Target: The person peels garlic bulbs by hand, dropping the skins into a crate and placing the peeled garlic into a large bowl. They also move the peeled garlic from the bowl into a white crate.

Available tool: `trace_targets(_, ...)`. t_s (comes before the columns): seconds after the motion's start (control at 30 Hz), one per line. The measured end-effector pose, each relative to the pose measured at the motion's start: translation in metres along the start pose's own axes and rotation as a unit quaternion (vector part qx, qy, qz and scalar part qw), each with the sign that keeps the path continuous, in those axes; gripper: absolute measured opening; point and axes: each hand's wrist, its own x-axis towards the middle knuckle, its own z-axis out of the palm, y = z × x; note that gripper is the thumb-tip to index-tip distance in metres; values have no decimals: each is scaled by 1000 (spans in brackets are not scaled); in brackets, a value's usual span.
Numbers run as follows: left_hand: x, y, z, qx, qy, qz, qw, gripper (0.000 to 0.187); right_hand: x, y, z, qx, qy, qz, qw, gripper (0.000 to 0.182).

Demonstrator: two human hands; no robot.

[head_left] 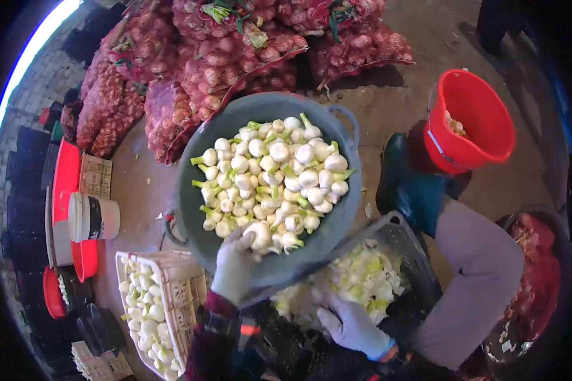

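A round grey-green tub (346,184) full of peeled white bulbs (279,151) with short green stems fills the middle. My left hand (232,263), in a pale glove, is at the tub's near edge with its fingers closed on a white bulb (258,235). Below the tub, my right hand (353,325), also gloved, is over a black crate (426,267) that holds pale peelings (368,279). The fingers of that hand are partly blurred, and whether they hold anything is unclear.
Red net sacks of bulbs (216,63) are piled behind the tub. A white crate of bulbs (171,298) stands at the left, near a white bucket (102,217). At the right are a red bucket (470,120), my bent leg (476,273) and a teal boot (407,184).
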Motion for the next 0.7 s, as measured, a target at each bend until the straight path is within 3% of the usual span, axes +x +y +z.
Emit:
trace_targets(0.03,-31,-10,9,-51,-8,29,998,45,1,-11,0,17,14,0,1000,31)
trace_targets(0.07,-61,-18,26,-84,51,19,995,46,0,-21,0,34,29,1,999,39)
trace_targets(0.13,-110,-43,25,-172,-57,16,983,45,-3,-23,6,8,16,-35,999,44)
trace_targets(0.2,-147,-71,30,-199,-24,-14,980,45,-17,-28,7,-21,-2,-68,997,49)
trace_targets(0.27,-177,-92,38,-257,-34,36,965,44,-32,-35,8,-140,-127,12,982,50)
trace_targets(0.3,-190,-99,41,-294,12,26,955,43,-40,-30,16,-122,-63,-63,989,48)
trace_targets(0.33,-200,-107,49,-314,86,34,945,42,-47,-26,20,-121,-68,-68,988,48)
trace_targets(0.4,-206,-133,36,-348,3,60,936,43,-55,-25,23,-162,-86,-50,982,47)
trace_targets(0.47,-214,-126,46,-321,-13,77,944,45,-59,-15,25,-158,-81,-62,982,45)
trace_targets(0.53,-222,-120,56,-258,64,55,962,45,-64,-7,26,-151,-73,-65,984,44)
trace_targets(0.57,-222,-121,53,-255,61,50,964,45,-62,-5,24,32,-92,42,994,43)
trace_targets(0.6,-221,-123,49,-283,-1,47,958,46,-57,-4,20,214,-106,145,960,41)
trace_targets(0.63,-220,-124,47,-311,-63,44,947,46,-51,-8,5,253,-175,217,926,39)
trace_targets(0.67,-221,-125,48,-309,-68,42,948,46,-51,-8,-4,254,-170,216,927,39)
trace_targets(0.7,-222,-125,51,-280,-32,34,959,46,-51,-7,-12,145,-138,84,976,38)
